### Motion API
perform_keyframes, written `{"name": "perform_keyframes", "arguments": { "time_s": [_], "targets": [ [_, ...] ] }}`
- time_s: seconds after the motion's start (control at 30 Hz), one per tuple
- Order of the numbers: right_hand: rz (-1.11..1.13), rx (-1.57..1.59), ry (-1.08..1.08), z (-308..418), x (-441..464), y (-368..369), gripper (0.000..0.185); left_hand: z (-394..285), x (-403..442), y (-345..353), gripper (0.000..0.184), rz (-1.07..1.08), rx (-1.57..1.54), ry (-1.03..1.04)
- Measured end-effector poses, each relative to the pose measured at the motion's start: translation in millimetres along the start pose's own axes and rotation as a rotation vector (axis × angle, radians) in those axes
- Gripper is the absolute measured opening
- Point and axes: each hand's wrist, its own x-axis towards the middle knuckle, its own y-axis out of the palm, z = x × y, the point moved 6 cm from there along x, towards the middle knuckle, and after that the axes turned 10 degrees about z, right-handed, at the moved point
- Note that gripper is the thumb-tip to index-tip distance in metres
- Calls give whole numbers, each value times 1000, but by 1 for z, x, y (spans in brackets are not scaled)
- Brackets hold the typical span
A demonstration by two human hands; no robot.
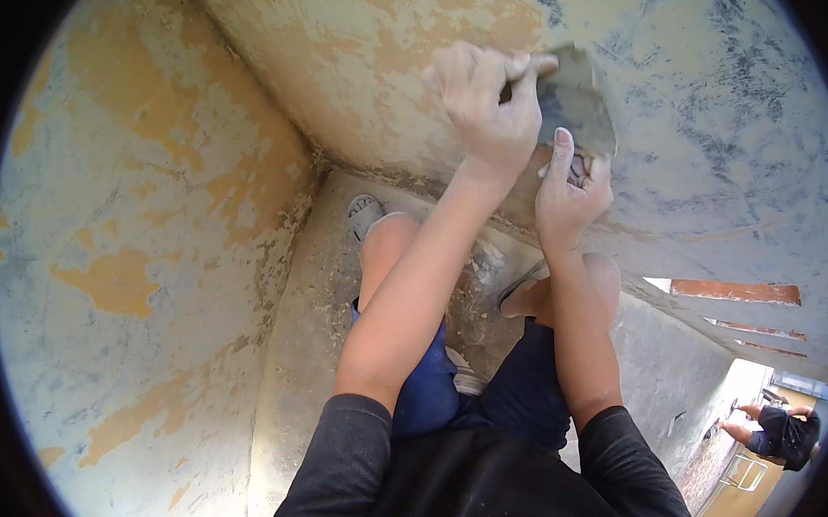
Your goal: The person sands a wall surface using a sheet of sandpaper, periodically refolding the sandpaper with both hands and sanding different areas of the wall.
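A flat grey-green piece with a rough upper edge is against or just in front of the patchy wall; its exact kind is not clear. My left hand is closed at its left side, the fingers bent and slightly blurred, with a bit of something dark inside the grip. Below the lower edge, my right hand has curled fingers and a raised thumb. Something small and dark shows between those fingers. Pale dust coats both hands.
A second wall with peeling cream and orange paint meets the first at a corner on the left. Beneath my legs lies a dirty concrete floor. Slots open in the wall at right. Another person is farther off at lower right.
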Motion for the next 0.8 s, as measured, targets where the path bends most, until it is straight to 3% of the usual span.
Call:
{"name": "perform_keyframes", "arguments": {
  "time_s": [0.03,0.1,0.23,0.3,0.53,0.73,0.8],
  "targets": [
    [1,0,4,-1,-1,0,16,1,3,1,34,3,2,-2],
    [-101,76,-216,8,-3,-9,19,1,7,-1,34,-48,18,9],
    [-96,76,-191,-15,-2,-32,21,2,-16,2,34,-15,-27,0],
    [-60,122,-36,-24,-2,-37,25,1,-24,1,35,55,-8,-75],
    [-34,262,-88,-9,-4,-32,28,1,3,2,33,-21,-50,-20],
    [161,114,-88,-16,-5,-16,23,4,-15,2,34,26,-106,-31],
    [187,-117,-109,-13,0,-9,20,4,-26,2,34,114,-85,-110]
  ]
}}
